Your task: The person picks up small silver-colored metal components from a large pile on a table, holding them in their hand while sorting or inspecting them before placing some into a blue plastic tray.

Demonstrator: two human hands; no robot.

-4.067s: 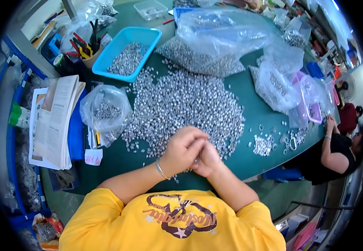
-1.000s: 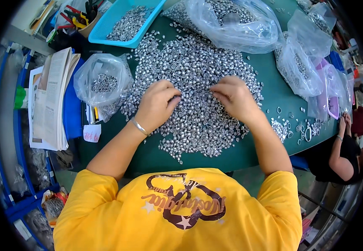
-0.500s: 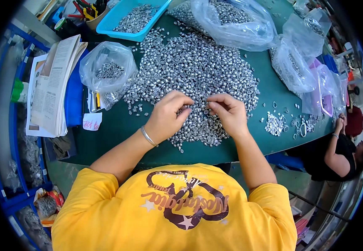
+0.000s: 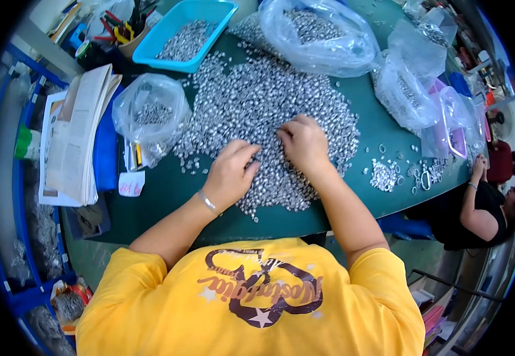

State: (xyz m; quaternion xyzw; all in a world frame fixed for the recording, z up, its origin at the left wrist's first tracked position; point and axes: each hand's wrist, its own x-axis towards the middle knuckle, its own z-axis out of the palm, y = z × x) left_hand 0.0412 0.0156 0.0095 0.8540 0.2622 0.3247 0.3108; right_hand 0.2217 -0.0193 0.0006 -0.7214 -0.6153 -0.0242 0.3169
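A wide heap of small silvery oval metal pieces (image 4: 251, 101) covers the middle of the green table. My left hand (image 4: 229, 173), with a bangle at its wrist, hovers over the heap's near left part. Its fingers are curled toward the thumb; whatever sits between them is too small to make out. Farther in and to the right, my right hand (image 4: 306, 143) reaches down onto the pieces, fingers bent together and their tips touching the heap. Those fingertips are partly hidden, so a piece in them cannot be told. The two hands are apart.
Behind the heap are a blue basket (image 4: 140, 53) and a large clear bag (image 4: 361, 56) of pieces. A smaller bag (image 4: 128, 113) and papers (image 4: 73, 142) stand left. Loose rings and flat bits (image 4: 383, 176) lie right, near another person (image 4: 480, 207).
My right hand has moved left and farther into the heap, its fingers lowered onto the pieces. My left hand has drawn back slightly, down and to the left.
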